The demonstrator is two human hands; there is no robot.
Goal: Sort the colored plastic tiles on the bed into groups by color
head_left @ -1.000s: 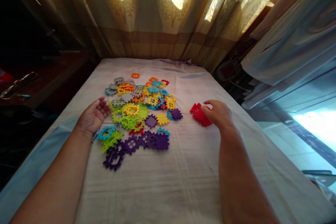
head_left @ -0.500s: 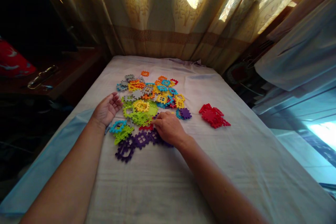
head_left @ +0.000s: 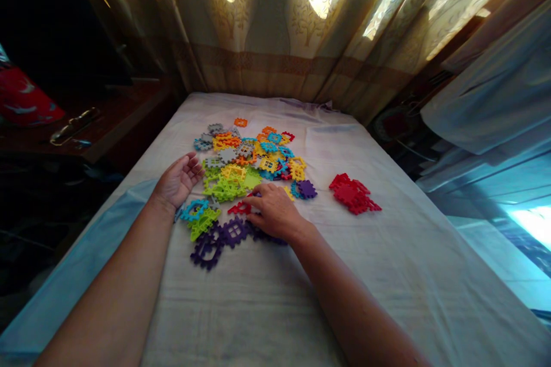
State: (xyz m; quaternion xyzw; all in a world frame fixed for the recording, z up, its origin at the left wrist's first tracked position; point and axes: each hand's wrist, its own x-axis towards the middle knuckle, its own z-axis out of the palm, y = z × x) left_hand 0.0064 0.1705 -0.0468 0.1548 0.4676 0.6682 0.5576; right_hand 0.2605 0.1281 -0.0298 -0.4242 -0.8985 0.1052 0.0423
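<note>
A heap of flat plastic interlocking tiles [head_left: 241, 166] in several colours lies on a pale bed sheet [head_left: 301, 287]. My right hand [head_left: 275, 212] rests on the near side of the heap, its fingers pinched on a red tile [head_left: 238, 208] beside several purple tiles [head_left: 224, 236]. My left hand [head_left: 178, 180] lies palm up at the heap's left edge, fingers loosely curled and apart, holding nothing. A separate small group of red tiles [head_left: 353, 194] sits to the right of the heap.
Patterned curtains [head_left: 279, 28] hang behind the bed's far end. A dark wooden surface [head_left: 86, 126] with a metal handle lies to the left, with a red object at the far left. A pale draped cloth [head_left: 486, 86] hangs on the right.
My right hand left the group of red tiles on the right, crossed to the main heap and closed on a red tile there. My left hand stayed put.
</note>
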